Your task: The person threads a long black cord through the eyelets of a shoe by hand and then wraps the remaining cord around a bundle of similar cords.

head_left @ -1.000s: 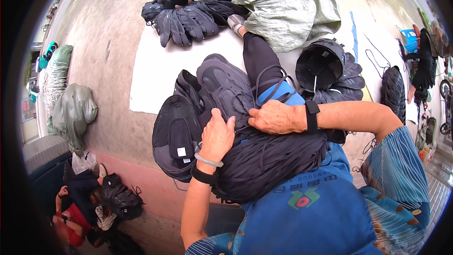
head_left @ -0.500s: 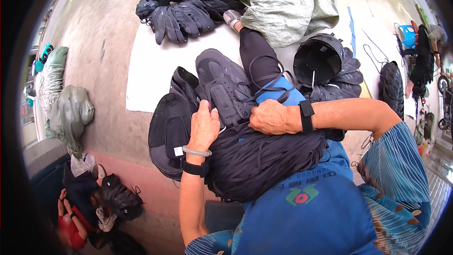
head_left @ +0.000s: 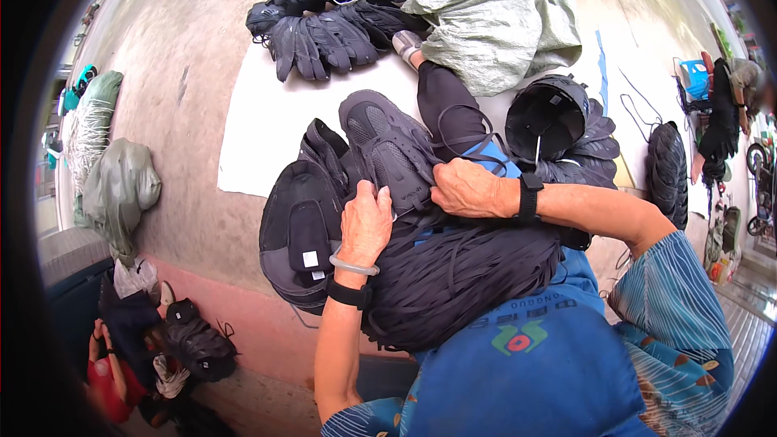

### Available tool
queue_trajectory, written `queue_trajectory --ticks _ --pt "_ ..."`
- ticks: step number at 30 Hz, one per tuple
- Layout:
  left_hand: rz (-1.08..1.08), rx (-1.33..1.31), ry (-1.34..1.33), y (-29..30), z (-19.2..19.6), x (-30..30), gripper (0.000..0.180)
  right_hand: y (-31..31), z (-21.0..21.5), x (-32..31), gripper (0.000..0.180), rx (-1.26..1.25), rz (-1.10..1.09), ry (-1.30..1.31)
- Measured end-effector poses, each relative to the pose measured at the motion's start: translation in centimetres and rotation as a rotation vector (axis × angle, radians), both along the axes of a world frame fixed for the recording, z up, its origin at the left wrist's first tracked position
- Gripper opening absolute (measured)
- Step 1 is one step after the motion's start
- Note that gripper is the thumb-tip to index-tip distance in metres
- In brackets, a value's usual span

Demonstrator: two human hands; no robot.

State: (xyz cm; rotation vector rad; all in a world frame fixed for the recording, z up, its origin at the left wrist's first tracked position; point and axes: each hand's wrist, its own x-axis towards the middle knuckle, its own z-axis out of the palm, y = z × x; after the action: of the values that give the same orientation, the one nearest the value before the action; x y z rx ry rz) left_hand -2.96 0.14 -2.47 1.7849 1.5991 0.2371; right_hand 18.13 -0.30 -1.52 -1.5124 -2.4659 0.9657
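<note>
A dark grey shoe upper [head_left: 388, 142] lies across my lap, its toe pointing away from me. My left hand [head_left: 367, 222] is closed on the upper's near left edge. At its near right edge my right hand [head_left: 473, 188] pinches the material, fingertips partly hidden. A loose dark shoelace [head_left: 443, 123] loops out from the upper's right side over my leg. Under both hands a thick bundle of dark laces [head_left: 461, 275] rests on my blue apron [head_left: 518, 372]. Left of my left hand stand more black shoe uppers [head_left: 283, 218], the nearest with a small white label.
Black uppers [head_left: 324, 40] form a ring at the far left of the white sheet [head_left: 251, 146]. A pale green woven sack [head_left: 494, 16] stands at the back, with another ring of uppers [head_left: 566, 125] to the right. A person in red [head_left: 109, 384] sits at lower left.
Both hands have shifted slightly: the left toward the right and down, the right a little upward. The shoelace loop now lies lower and flatter. The whole view has tilted slightly.
</note>
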Motion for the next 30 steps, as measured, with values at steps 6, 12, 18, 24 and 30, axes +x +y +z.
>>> queue_trajectory --ticks 6,12,18,24,30 --pt "-0.008 -0.077 -0.019 -0.3 0.3 -0.5 0.030 -0.3 -1.4 0.3 0.024 0.106 0.039 -0.013" --pt "0.056 -0.120 -0.114 -0.5 1.2 -0.7 0.032 0.5 0.7 0.6 0.025 -0.023 0.200 -0.085" --pt "0.354 -0.068 -0.583 -1.5 1.6 -3.1 0.013 0.3 2.2 1.8 0.025 0.013 0.130 0.092" --pt "0.456 -0.553 -1.140 -3.0 4.9 -0.6 0.017 -0.1 5.4 2.6 0.021 0.071 0.341 0.098" --pt "0.392 -0.831 -1.239 -3.1 4.5 2.4 0.030 -1.3 5.3 2.2 0.020 0.148 0.416 0.204"
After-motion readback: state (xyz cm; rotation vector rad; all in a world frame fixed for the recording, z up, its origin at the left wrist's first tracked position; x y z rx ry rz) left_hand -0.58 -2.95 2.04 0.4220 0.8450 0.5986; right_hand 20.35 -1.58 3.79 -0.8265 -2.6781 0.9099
